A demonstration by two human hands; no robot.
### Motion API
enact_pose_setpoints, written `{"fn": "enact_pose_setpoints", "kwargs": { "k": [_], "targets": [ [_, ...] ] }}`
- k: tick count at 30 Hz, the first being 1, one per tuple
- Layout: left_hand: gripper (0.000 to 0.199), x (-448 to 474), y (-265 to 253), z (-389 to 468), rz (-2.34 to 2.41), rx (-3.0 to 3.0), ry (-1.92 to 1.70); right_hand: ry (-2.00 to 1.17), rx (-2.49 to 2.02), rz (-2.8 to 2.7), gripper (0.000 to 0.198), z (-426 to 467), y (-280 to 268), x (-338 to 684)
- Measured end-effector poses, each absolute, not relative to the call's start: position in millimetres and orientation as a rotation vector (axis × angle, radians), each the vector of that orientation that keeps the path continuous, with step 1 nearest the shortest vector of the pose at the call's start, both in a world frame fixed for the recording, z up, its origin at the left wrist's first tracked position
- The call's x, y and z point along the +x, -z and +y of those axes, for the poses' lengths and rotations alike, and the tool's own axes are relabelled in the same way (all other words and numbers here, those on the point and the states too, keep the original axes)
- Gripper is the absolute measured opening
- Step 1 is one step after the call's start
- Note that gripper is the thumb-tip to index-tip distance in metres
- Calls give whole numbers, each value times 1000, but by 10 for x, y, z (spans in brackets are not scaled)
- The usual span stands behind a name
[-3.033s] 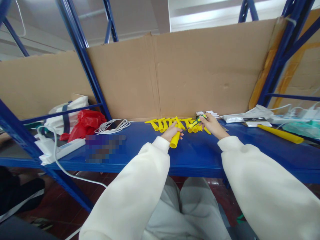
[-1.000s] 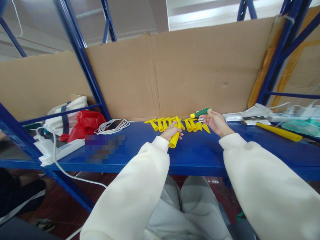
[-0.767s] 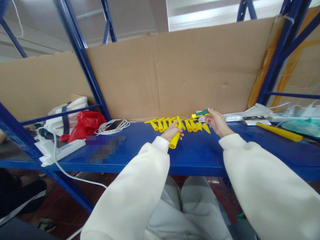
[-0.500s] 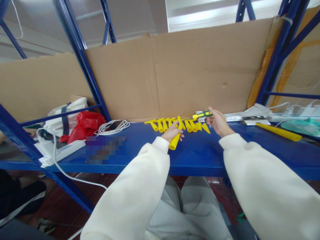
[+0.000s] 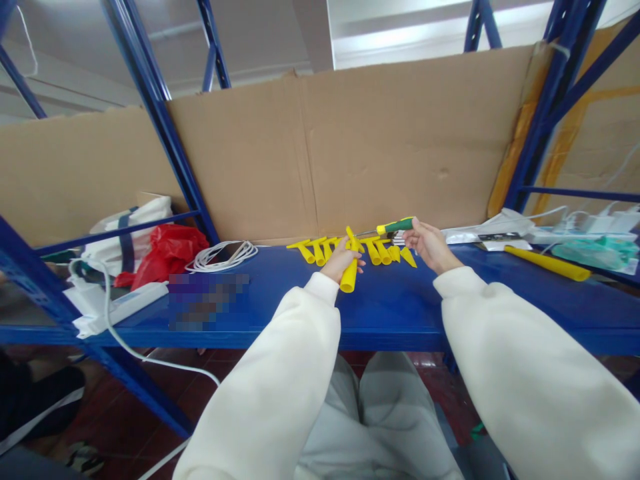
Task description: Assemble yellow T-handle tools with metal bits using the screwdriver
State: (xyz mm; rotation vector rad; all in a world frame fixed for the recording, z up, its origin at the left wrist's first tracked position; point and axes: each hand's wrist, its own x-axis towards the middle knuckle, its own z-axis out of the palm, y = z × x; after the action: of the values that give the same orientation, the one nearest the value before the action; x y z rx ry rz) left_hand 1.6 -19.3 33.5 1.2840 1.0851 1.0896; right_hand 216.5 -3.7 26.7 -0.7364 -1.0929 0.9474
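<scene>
Grip of the left hand point(image 5: 338, 261), head view: fingers closed around a yellow T-shaped part point(image 5: 349, 280), held above the blue shelf point(image 5: 400, 310), round open end toward the wearer. Grip of the right hand point(image 5: 427, 245): thumb and fingers closed on the handle end of a green-and-yellow screwdriver point(image 5: 399, 226). Its shaft points left toward the crosspiece; tip contact cannot be determined.

Similar yellow parts point(image 5: 305, 252) lie in a row directly behind, backed by a cardboard panel point(image 5: 400, 140). Left side: coiled white cable point(image 5: 225, 257), red bag point(image 5: 170, 252), white power strip point(image 5: 134, 301); a pixelated patch hides one area of the shelf. Right side: long yellow tube point(image 5: 547, 263), black-and-white box point(image 5: 505, 245), green translucent bag point(image 5: 595, 253). Box markings are too small to read.

Part finish: plain yellow, smooth; left-hand fingers cover its middle.
</scene>
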Motion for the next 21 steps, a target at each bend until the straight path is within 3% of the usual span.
{"fn": "enact_pose_setpoints", "kwargs": {
  "k": [21],
  "targets": [
    [82,59,-322,-259,1142,1335,-1080,-965,-694,-1080,34,-77,-283,2164]
  ]
}}
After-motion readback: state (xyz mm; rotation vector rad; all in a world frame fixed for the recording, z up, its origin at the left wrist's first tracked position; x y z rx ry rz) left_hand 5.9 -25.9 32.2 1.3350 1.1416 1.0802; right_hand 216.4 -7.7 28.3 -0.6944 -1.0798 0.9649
